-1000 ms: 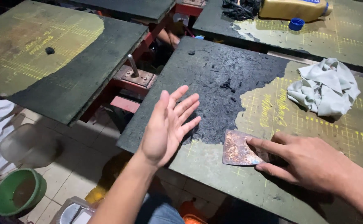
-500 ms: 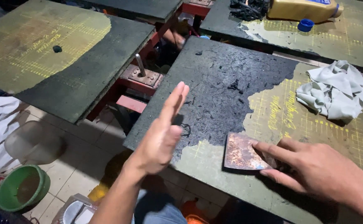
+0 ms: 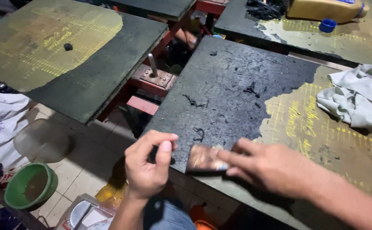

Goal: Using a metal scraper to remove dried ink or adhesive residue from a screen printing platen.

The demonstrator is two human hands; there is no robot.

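Scraping step, by the look: right hand fingers press flat rusty metal scraper card at near edge of dark residue-coated board, left hand pinches black scrap beside it; next stroke likely needs firm pressure.

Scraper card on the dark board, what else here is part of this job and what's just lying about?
In use:
scraper card
right hand
left hand
dark board
black scrapings

Lying about:
grey rag
green bucket
yellow jug
blue cap
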